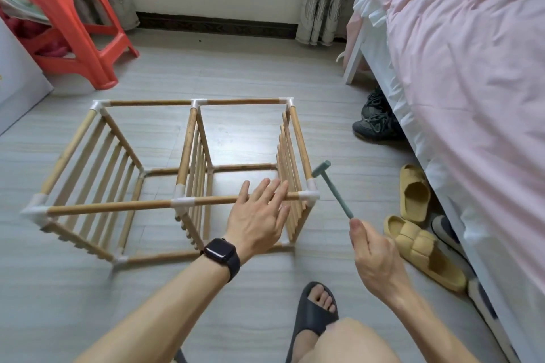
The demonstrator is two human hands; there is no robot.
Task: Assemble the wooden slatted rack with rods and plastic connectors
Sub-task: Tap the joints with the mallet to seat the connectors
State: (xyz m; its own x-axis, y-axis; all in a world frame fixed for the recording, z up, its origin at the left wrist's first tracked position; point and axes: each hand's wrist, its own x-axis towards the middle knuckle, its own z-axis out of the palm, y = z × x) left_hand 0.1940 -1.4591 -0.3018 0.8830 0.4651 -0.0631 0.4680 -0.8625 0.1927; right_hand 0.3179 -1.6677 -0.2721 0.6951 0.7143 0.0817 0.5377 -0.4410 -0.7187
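Note:
The wooden rack point(165, 174) lies on its side on the floor, three slatted panels joined by rods and white plastic connectors. My left hand point(256, 215), fingers straight, rests flat on the near top rod point(118, 207) close to the right corner connector point(309, 196). My right hand point(374, 253) grips the end of a small green plastic hammer point(333, 187). The hammer's head hovers just right of the rack's right panel, next to that corner connector.
A red plastic stool point(67, 18) stands at the back left. A bed with a pink cover point(472, 68) fills the right side, with dark sneakers point(374, 121) and yellow slippers point(418, 233) beside it. My foot in a dark slipper point(315, 312) is near the bottom.

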